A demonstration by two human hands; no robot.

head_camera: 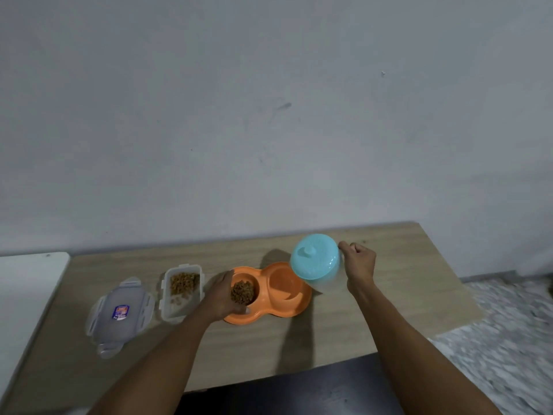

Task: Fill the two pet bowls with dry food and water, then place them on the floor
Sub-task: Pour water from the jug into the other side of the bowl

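Both forearms reach in from near edge of bench [344,333]. Orange double pet bowl [294,308] sits mid-bench; left well holds dry food [242,292], right well looks empty. Left hand [223,298] grips bowl's left rim. Right hand [359,266], grip clenched on handle, holds tilted clear pitcher [324,284] with blue lid [314,256] over right well. Left of bowl: open food container [167,307], then its lid [119,316] flat on bench.

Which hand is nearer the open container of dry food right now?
Left. The left hand rests on the orange double bowl, just right of the container. The right hand holds the jug beyond the bowl.
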